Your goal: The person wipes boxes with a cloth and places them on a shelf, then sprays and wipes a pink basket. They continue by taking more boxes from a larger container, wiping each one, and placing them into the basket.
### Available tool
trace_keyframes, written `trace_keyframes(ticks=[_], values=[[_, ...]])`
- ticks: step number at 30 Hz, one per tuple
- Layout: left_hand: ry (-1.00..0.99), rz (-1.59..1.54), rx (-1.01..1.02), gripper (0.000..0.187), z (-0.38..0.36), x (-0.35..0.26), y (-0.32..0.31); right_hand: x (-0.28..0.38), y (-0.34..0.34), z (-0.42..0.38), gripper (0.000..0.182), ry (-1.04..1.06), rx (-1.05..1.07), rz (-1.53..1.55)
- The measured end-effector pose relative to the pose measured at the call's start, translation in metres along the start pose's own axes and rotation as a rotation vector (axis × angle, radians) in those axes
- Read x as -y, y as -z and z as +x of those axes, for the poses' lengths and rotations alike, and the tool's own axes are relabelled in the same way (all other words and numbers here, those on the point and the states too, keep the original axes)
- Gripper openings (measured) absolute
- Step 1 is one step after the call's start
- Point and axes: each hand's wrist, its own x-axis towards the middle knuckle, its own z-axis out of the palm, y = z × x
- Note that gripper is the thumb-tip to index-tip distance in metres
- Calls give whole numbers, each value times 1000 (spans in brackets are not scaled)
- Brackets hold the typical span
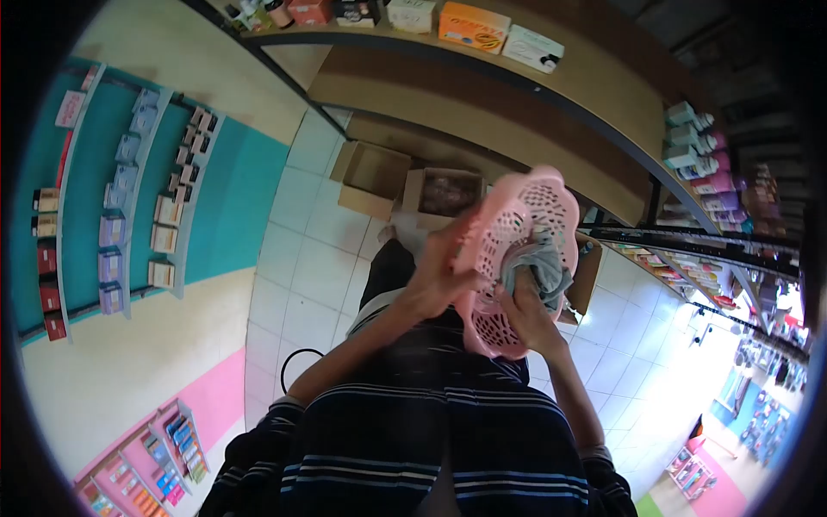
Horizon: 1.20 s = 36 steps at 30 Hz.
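A pink plastic basket with a scalloped rim and a pattern of holes is held up in front of my body, tilted so its inside faces me. My left hand grips its left side, thumb over the rim. Inside the basket, my right hand has its fingers closed on a grey-green cloth, which is pressed against the perforated surface. The bunched cloth hides part of my right fingers.
Ahead stands a shelf unit with small boxes on its top board. On the tiled floor below are an open cardboard box and another box with dark contents. Wall shelves hold products at left; bottles stand at right.
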Motion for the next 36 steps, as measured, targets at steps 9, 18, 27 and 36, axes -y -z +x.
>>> trace_keyframes(ticks=[9, 18, 27, 36], values=[[231, -4, -45, 76, -8, 29, -1, -7, -29, 9, 37, -363, 21, 290], [467, -106, -80, 64, -18, 76, -16, -7, -51, -40, 15, -187, 90, 419], [380, 178, 5, 68, -11, 53, -22, -20, -82, -22, 35, -219, -90, 282], [505, -55, -71, 55, -11, 54, -6, -34, -57, -35, 38, -291, 319, 325]])
